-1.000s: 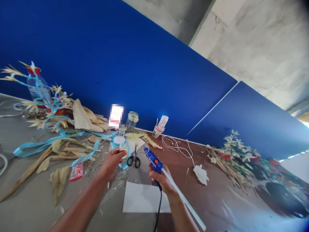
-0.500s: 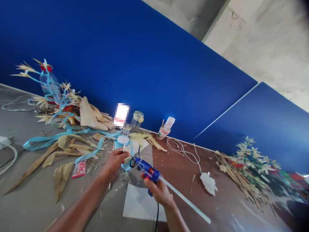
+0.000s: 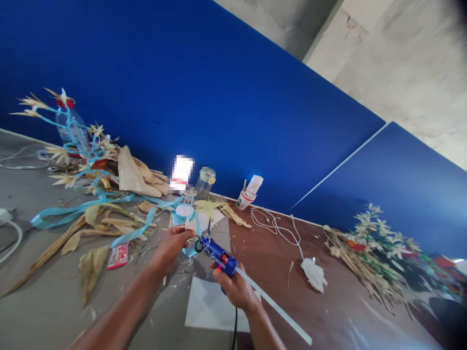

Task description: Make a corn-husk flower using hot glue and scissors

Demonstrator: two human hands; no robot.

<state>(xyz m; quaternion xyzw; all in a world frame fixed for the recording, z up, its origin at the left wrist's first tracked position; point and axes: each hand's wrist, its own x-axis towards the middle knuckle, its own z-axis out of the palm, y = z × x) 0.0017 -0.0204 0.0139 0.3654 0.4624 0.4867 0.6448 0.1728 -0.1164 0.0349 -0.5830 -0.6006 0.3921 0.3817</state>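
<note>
My right hand (image 3: 237, 289) is wrapped round the grip of a blue glue gun (image 3: 221, 255). A long whitish glue stick (image 3: 277, 306) juts from its rear, and its nozzle points toward my left hand (image 3: 175, 245). The fingers of that hand are pinched on a small pale husk piece (image 3: 187, 224), mostly hidden by the fingertips. Just behind them stands a spool of light blue ribbon (image 3: 182, 212). A black loop (image 3: 198, 244) lies by the nozzle. Whether the nozzle touches the husk piece I cannot tell.
Dry corn husks (image 3: 95, 272), loose blue ribbon (image 3: 54, 217) and a red packet (image 3: 117, 256) lie at left. Behind are a glass jar (image 3: 205, 182), a paper cup (image 3: 243, 199) and a white cable (image 3: 275, 228). White paper (image 3: 204, 304) lies in front; artificial flowers (image 3: 383, 233) at right.
The glue gun and my right hand have shifted slightly left, closer to my left hand. The left hand keeps its pinch, and the whole view has moved a little.
</note>
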